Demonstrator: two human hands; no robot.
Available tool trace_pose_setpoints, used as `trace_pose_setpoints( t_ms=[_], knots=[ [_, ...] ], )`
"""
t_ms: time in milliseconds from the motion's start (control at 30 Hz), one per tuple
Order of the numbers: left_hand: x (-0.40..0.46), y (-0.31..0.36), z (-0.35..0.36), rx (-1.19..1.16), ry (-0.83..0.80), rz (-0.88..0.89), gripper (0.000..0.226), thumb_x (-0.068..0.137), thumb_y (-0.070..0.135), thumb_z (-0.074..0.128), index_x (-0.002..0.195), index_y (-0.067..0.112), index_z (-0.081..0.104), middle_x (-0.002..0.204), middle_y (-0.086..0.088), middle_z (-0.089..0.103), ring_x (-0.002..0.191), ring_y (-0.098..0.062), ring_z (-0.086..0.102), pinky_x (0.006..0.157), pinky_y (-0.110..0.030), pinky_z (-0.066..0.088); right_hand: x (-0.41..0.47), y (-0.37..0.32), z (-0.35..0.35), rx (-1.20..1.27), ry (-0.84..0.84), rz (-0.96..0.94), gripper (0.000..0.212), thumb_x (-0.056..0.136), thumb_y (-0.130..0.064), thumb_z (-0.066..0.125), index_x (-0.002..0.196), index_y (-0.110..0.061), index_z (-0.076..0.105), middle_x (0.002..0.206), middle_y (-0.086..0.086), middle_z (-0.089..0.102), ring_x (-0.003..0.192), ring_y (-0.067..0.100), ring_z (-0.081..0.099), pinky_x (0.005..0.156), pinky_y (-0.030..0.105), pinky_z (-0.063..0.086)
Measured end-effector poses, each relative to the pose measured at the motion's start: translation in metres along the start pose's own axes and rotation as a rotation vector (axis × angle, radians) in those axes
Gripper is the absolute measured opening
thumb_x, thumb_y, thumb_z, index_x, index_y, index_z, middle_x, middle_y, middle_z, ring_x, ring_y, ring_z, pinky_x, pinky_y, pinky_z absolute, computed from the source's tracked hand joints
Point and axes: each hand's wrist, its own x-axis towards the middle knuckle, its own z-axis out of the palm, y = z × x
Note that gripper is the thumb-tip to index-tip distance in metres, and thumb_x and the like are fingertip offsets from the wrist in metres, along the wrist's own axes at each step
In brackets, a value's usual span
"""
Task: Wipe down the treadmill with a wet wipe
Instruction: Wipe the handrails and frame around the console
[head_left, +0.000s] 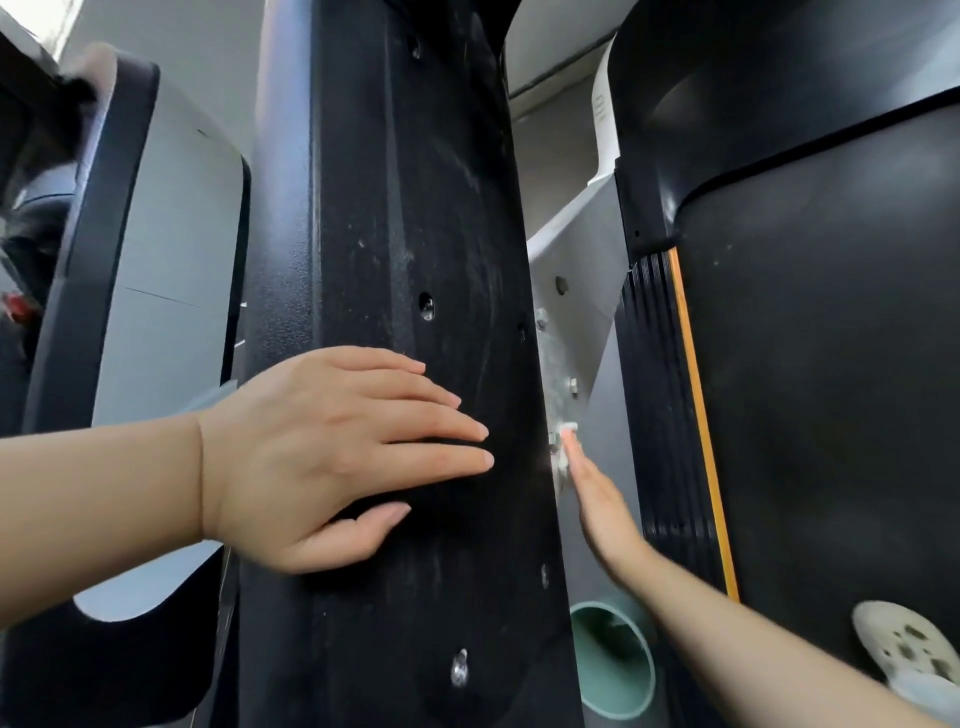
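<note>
Two hands are showing against the treadmill (415, 182), whose wide black panel is filling the middle of the frame from top to bottom, dusty and streaked, with a few screw holes in it. Left hand (332, 457) is lying flat on that panel at centre left, fingers straight and slightly spread, thumb stretched out below, holding nothing. Right hand (597, 499) is reaching up from the lower right into the narrow gap just right of the panel, fingers straight and together, their tips touching a small whitish scrap that may be the wipe (563, 441); it is too small and blurred to be sure, and whether it is being pinched or only pressed cannot be told. Beyond the gap, a grey bracket (576, 291) with bolts is showing. At far right the black belt (831, 389) is running beside an orange stripe (698, 405). A green tube (613, 660) is sitting at bottom centre right, and a white perforated shoe (904, 649) at the lower right corner.
</note>
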Motion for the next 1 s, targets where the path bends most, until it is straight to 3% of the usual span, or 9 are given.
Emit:
trace_pose_setpoints(
  t_ms=[100, 267, 400, 567, 800, 900, 1000],
  knots=[
    [0.001, 0.002, -0.003, -0.006, 0.023, 0.007, 0.048, 0.082, 0.039, 0.036, 0.118, 0.025, 0.064, 0.127, 0.001, 0.061, 0.119, -0.025, 0.056, 0.095, -0.053, 0.043, 0.011, -0.009, 0.002, 0.053, 0.068, 0.116, 0.064, 0.092, -0.067, 0.027, 0.145, -0.031, 0.034, 0.151, -0.01, 0.031, 0.139, 0.012, 0.028, 0.111, 0.03, 0.019],
    [0.004, 0.007, -0.012, 0.046, 0.112, 0.105, 0.046, 0.078, 0.03, 0.037, 0.109, 0.02, 0.071, 0.117, -0.002, 0.067, 0.109, -0.026, 0.062, 0.09, -0.054, 0.047, -0.033, 0.012, 0.015, 0.074, 0.021, -0.028, 0.048, 0.099, -0.046, 0.032, 0.145, -0.032, 0.033, 0.15, -0.018, 0.03, 0.138, -0.001, 0.026, 0.119, 0.032, 0.017],
    [0.002, 0.007, -0.021, 0.113, 0.163, 0.164, 0.047, 0.077, 0.027, 0.04, 0.113, 0.015, 0.068, 0.118, -0.002, 0.066, 0.108, -0.026, 0.061, 0.099, -0.043, 0.038, -0.042, 0.007, 0.015, 0.096, -0.016, -0.048, 0.044, 0.101, -0.037, 0.034, 0.144, -0.028, 0.038, 0.146, -0.018, 0.037, 0.135, -0.002, 0.032, 0.116, 0.028, 0.023],
    [-0.001, 0.01, -0.02, 0.151, 0.229, 0.106, 0.036, 0.075, 0.024, 0.038, 0.087, 0.014, 0.07, 0.096, 0.001, 0.068, 0.084, -0.029, 0.061, 0.085, -0.041, 0.04, -0.046, -0.014, 0.019, 0.117, 0.06, -0.064, 0.041, 0.102, -0.029, 0.036, 0.143, -0.027, 0.038, 0.137, -0.021, 0.04, 0.126, -0.004, 0.037, 0.101, 0.016, 0.028],
    [-0.002, 0.008, -0.017, 0.136, 0.294, 0.066, 0.032, 0.074, 0.023, 0.036, 0.077, 0.015, 0.067, 0.087, 0.004, 0.067, 0.081, -0.027, 0.058, 0.087, -0.041, 0.037, -0.072, -0.034, 0.03, 0.026, -0.009, -0.297, 0.041, 0.102, -0.016, 0.036, 0.134, -0.04, 0.033, 0.145, -0.024, 0.032, 0.134, -0.011, 0.026, 0.114, 0.018, 0.019],
    [-0.003, 0.006, -0.016, 0.134, 0.313, 0.061, 0.03, 0.073, 0.023, 0.036, 0.074, 0.016, 0.065, 0.086, 0.004, 0.066, 0.081, -0.026, 0.058, 0.089, -0.041, 0.036, -0.048, -0.073, 0.038, -0.069, -0.034, -0.381, 0.046, 0.103, -0.017, 0.033, 0.146, -0.027, 0.022, 0.152, -0.019, 0.02, 0.138, -0.008, 0.017, 0.116, 0.02, 0.012],
    [-0.002, 0.007, -0.015, 0.125, 0.316, 0.06, 0.028, 0.073, 0.023, 0.036, 0.071, 0.015, 0.064, 0.085, 0.005, 0.066, 0.08, -0.026, 0.057, 0.087, -0.042, 0.037, 0.008, -0.117, 0.039, -0.133, -0.014, -0.341, 0.049, 0.103, -0.031, 0.027, 0.151, -0.025, 0.015, 0.156, -0.013, 0.015, 0.142, 0.002, 0.014, 0.119, 0.03, 0.011]
  ],
)
